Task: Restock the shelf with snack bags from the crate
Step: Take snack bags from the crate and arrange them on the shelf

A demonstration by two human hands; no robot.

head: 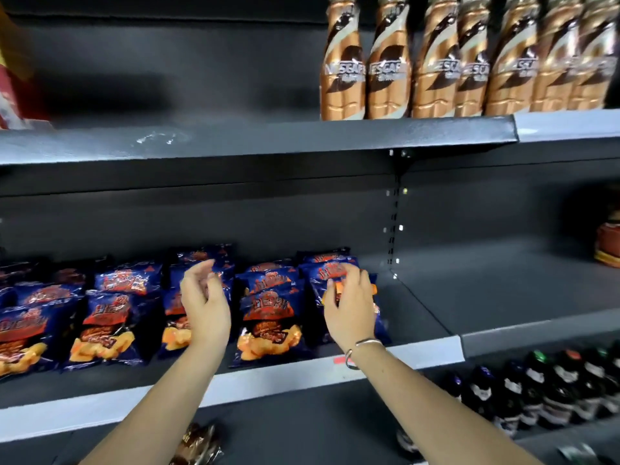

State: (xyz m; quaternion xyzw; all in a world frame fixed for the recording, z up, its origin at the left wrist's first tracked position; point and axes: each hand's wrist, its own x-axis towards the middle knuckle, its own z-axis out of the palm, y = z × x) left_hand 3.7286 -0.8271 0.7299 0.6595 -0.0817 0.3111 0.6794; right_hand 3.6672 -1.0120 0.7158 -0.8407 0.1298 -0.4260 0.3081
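Snack bags (268,317) under hands (350,305), "NESCAFE" bottles (389,62) above

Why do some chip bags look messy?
The snack bags on the middle shelf lean back overlapping in uneven rows. The right hand touches the rightmost bag; the left hand hovers. Nothing looks spilled or torn.
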